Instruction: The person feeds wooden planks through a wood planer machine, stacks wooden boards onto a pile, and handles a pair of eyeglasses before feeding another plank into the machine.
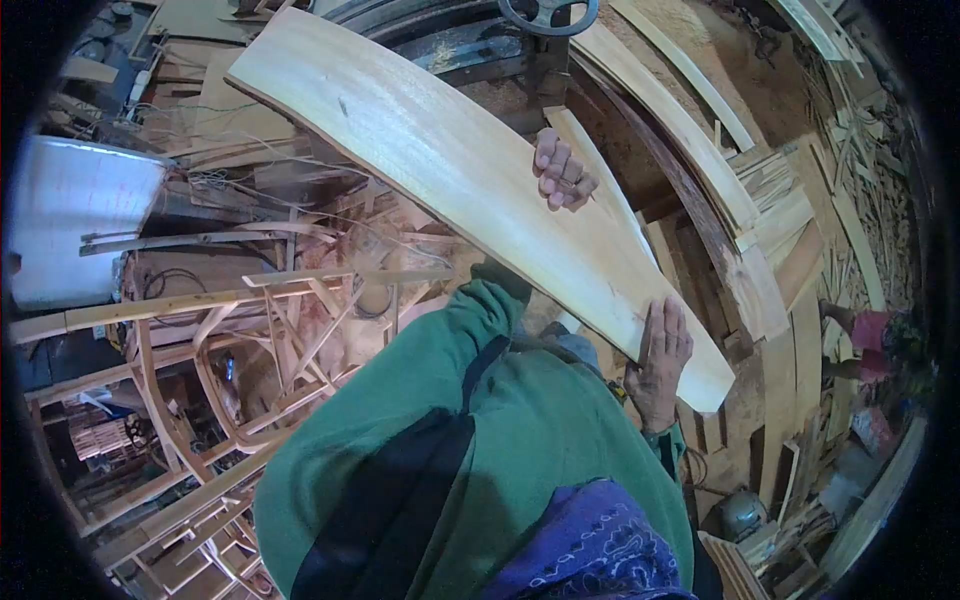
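A long, pale wooden board (420, 130) with one curved edge slants across the front of my body, from upper left to lower right. My left forearm passes beneath it, and the fingers of my left hand (564, 172) curl over its far edge. Near the right end, my right hand (662, 355) grips the near edge, its fingers laid straight over the top face. The thumb lies at that edge, partly hidden. My left palm is out of sight under the board.
Wooden frames (200, 390) stand on my left, near a white panel (85, 215). A machine with a handwheel (548, 12) is ahead. Curved planks (690, 150) and piled offcuts (860, 180) lie on the right. Another person's legs (850, 340) show at the far right.
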A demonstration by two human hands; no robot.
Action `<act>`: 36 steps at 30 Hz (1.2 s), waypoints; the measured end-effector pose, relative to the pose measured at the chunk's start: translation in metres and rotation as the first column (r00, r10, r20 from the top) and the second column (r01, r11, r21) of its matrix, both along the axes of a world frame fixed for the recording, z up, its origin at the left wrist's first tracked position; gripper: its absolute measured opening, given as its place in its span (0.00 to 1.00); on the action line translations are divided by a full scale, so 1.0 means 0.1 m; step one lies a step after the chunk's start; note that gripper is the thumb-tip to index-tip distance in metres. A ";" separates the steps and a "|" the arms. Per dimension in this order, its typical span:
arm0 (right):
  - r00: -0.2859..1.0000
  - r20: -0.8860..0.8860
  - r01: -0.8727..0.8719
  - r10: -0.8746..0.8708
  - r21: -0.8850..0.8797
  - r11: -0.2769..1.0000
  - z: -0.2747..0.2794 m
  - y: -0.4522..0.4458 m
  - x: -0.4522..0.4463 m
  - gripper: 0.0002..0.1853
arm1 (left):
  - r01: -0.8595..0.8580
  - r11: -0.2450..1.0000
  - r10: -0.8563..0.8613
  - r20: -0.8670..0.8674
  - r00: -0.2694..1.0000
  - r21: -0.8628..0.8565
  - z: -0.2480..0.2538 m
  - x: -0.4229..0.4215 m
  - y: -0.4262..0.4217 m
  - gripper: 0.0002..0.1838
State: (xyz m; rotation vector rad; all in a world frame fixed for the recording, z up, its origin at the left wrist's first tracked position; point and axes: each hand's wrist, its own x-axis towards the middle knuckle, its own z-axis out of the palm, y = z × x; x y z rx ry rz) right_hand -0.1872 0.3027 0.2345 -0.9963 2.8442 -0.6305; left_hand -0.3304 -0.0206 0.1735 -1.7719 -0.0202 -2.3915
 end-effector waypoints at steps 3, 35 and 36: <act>0.994 0.106 -0.010 0.014 -0.042 0.999 0.06 0.01 0.05 0.48 | -0.015 1.000 0.014 0.122 0.992 0.007 -0.15 0.16 -0.07 0.15; 0.482 0.732 0.732 -0.481 -0.035 0.680 -0.55 0.90 1.16 0.20 | 0.013 0.929 0.353 0.877 -0.325 -0.369 -0.74 1.11 -0.58 0.34; 0.484 0.726 0.727 -0.489 -0.022 0.686 -0.51 0.84 1.12 0.20 | 0.039 0.922 0.373 0.860 -0.349 -0.384 -0.71 1.10 -0.60 0.34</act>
